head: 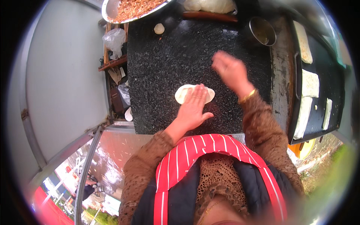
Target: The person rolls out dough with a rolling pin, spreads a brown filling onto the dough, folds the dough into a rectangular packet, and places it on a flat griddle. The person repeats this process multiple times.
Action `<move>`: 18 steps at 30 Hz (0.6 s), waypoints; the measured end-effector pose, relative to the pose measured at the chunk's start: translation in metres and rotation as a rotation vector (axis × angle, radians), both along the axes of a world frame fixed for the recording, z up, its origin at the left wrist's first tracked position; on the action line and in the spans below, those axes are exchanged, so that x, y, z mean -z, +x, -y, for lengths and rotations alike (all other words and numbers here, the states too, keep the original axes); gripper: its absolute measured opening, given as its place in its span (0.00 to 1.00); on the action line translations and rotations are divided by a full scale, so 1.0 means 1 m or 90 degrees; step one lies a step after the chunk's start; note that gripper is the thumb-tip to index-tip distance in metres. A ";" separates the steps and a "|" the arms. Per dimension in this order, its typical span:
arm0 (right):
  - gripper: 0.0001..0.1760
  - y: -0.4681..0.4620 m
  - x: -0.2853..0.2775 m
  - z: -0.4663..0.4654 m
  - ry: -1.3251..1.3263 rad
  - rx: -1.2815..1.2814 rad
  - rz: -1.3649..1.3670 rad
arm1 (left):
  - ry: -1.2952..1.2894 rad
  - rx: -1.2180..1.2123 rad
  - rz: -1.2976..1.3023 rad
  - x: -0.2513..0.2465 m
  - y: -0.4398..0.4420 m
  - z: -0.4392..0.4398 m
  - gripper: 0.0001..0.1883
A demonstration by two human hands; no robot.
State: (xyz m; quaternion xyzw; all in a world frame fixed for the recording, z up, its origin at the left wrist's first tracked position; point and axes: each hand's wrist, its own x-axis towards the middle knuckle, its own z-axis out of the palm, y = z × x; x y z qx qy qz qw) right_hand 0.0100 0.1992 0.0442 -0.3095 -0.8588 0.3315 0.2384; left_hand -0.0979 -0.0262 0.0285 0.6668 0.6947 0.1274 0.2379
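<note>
A flattened oval of pale dough (181, 94) lies on the dark speckled stone worktop (157, 67) before me. My left hand (194, 102) rests on it palm down, the fingers nearly together across its middle and the thumb out to the right. Up and to the right, my right hand (229, 70) is over the worktop, blurred by motion. Its fingers are bent, and I see nothing in it, though what lies under the fingers is hidden. A small round piece of dough (159, 28) sits near the far left of the worktop.
At the far left stands a bowl of reddish-brown filling (135, 11). A wooden rolling pin (209, 16) lies before plastic-covered dough (209, 5). A metal pot (263, 31) stands far right. Beside the worktop, a black griddle (326, 84) bears several flat dough pieces (310, 83). Plastic bags (114, 42) hang left.
</note>
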 end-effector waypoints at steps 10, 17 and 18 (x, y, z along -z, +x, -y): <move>0.29 -0.089 0.067 -0.146 0.341 0.169 0.275 | -0.040 0.113 0.005 -0.005 0.007 -0.052 0.49; 0.22 -0.053 0.076 -0.081 0.259 0.109 0.230 | -0.199 -0.034 -0.055 -0.024 -0.029 -0.036 0.50; 0.23 -0.040 0.072 -0.063 0.255 0.104 0.233 | -0.124 0.020 -0.092 -0.010 -0.040 -0.011 0.50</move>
